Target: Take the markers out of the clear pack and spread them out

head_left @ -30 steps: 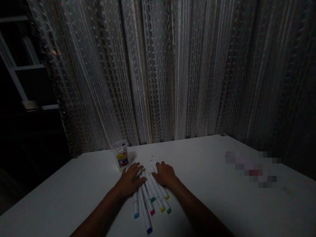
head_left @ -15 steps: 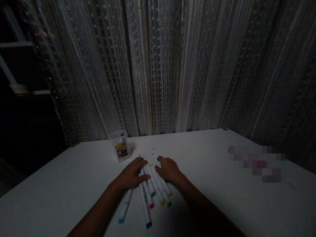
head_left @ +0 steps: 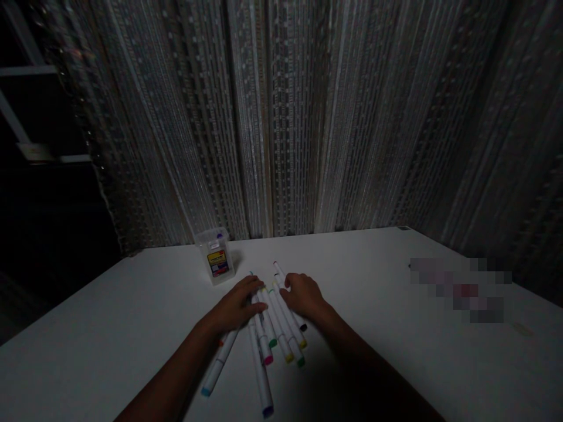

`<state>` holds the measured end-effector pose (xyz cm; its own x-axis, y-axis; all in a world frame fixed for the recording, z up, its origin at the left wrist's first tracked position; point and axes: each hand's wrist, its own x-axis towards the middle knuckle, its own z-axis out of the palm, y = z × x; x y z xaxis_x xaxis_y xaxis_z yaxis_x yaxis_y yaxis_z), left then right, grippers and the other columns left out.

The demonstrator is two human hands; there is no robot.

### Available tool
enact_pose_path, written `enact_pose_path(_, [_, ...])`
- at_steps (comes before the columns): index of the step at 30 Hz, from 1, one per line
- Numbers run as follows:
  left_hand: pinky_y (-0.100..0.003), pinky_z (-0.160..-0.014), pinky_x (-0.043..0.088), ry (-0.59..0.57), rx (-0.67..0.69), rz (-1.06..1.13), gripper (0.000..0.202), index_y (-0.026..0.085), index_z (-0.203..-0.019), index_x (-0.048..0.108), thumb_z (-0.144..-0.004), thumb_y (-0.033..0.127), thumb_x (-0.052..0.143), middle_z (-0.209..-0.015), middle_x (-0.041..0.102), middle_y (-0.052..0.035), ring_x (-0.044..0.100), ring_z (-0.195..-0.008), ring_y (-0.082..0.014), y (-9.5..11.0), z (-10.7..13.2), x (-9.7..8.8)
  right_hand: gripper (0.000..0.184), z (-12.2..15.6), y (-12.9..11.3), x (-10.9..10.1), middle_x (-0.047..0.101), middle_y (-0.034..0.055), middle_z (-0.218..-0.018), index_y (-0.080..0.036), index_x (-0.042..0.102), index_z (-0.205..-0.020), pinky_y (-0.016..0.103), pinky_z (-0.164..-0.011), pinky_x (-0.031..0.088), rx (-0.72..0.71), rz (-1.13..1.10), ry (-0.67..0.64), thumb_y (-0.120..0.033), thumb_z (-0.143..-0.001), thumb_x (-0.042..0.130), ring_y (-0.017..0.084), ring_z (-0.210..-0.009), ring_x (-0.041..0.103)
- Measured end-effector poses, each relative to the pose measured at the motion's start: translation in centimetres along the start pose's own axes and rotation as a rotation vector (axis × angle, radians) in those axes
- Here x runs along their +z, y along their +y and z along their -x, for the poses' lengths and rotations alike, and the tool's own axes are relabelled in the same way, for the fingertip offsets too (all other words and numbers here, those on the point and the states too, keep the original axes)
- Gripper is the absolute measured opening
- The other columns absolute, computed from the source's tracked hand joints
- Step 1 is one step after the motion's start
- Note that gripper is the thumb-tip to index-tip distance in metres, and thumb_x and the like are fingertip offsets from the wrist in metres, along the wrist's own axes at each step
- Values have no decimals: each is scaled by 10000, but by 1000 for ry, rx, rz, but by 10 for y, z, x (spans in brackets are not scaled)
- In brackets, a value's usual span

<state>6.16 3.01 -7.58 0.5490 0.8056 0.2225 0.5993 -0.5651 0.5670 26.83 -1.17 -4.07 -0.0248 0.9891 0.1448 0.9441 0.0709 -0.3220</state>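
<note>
Several white markers with coloured ends lie fanned out on the white table, among them a pink-ended marker [head_left: 265,349], a green-ended marker [head_left: 294,346] and a purple-ended marker [head_left: 263,384]. My left hand [head_left: 237,303] rests palm down over the left side of the bunch, fingers stretched and thumb apart. A blue-ended marker [head_left: 217,369] slants out beneath it, with an orange tip beside it. At the right edge of the bunch, my right hand [head_left: 302,294] has its fingers curled against the markers. A black-ended marker [head_left: 301,322] pokes out below this hand, partly hidden.
A clear plastic container [head_left: 216,258] with a yellow and dark label stands behind my left hand, something purple inside. A pixelated patch [head_left: 461,288] covers something on the right of the table [head_left: 360,264]. A beaded curtain [head_left: 290,117] hangs behind the far edge.
The blue-ended marker has shifted left and the purple-ended one slightly down and right. A black end and an orange tip now show. My right fingers are more curled.
</note>
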Motion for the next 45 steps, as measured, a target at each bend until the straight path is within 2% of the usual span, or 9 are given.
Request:
enact_pose_path(3, [-446, -1106, 210, -96, -2, -19, 793, 213, -1293, 476, -623, 594, 663, -1453, 330, -134, 247, -1356, -291, 3, 2, -3, 355, 2, -1, 1, 618, 95, -1052, -172, 568, -1058, 301, -789, 391, -61, 2, 38, -402, -792, 523, 214, -969, 573])
enact_pose_path(6, [-467, -1105, 195, -159, -25, -10, 898, 220, -1317, 446, -544, 580, 725, -1483, 264, -133, 185, -1373, -307, 3, 2, -4, 431, 3, -2, 2, 582, 101, -1098, -183, 541, -1113, 307, -781, 398, -102, 25, -28, -454, -777, 538, 223, -972, 573])
enact_pose_path(12, [-438, -1114, 198, -80, -51, 50, 821, 200, -1291, 477, -588, 554, 712, -1456, 326, -135, 246, -1358, -286, -2, -2, -2, 325, 2, 0, 6, 585, 113, -1061, -173, 547, -1095, 316, -769, 401, -90, 95, -23, -336, -824, 470, 227, -957, 579])
enact_pose_path(15, [-423, -1118, 194, -53, -47, 68, 742, 200, -1274, 495, -647, 558, 666, -1452, 340, -123, 264, -1353, -274, -6, -2, -3, 320, 3, 0, 5, 586, 113, -1049, -165, 552, -1077, 312, -767, 403, -85, 102, 1, -352, -834, 460, 223, -941, 581])
enact_pose_path(23, [-489, -1111, 125, -201, -31, 4, 963, 217, -1343, 406, -520, 598, 730, -1500, 210, -141, 118, -1384, -318, -8, 2, -14, 387, 6, -5, -2, 560, 127, -1090, -158, 554, -1067, 328, -803, 396, -132, 88, -53, -432, -798, 516, 241, -1015, 535])
enact_pose_path(29, [-429, -1121, 178, -56, -45, -10, 792, 166, -1288, 483, -638, 581, 661, -1457, 310, -163, 208, -1368, -299, -16, -4, -8, 307, 2, -1, 6, 584, 126, -1056, -153, 573, -1031, 331, -797, 400, -144, 91, -9, -359, -838, 453, 239, -987, 549])
enact_pose_path(34, [-413, -1117, 211, 17, -37, -4, 619, 190, -1247, 523, -753, 561, 550, -1442, 353, -126, 260, -1355, -268, -16, -4, -7, 272, 2, 0, 6, 588, 127, -1040, -155, 575, -1022, 318, -763, 407, -146, 119, 15, -289, -852, 411, 230, -959, 563])
enact_pose_path(40, [-443, -1110, 211, -63, 18, -28, 711, 190, -1266, 508, -691, 598, 599, -1442, 357, -128, 229, -1364, -284, -9, 0, -7, 316, 5, -4, 3, 585, 110, -1062, -174, 574, -1057, 311, -801, 398, -222, 120, 2, -371, -842, 451, 222, -992, 544])
enact_pose_path(45, [-456, -1104, 230, 0, -9, -68, 659, 170, -1284, 486, -759, 566, 535, -1424, 386, -131, 265, -1351, -282, -11, -4, 1, 316, 6, -5, 2, 593, 129, -1066, -154, 591, -1039, 328, -800, 411, -184, 135, -10, -356, -840, 452, 241, -994, 549])
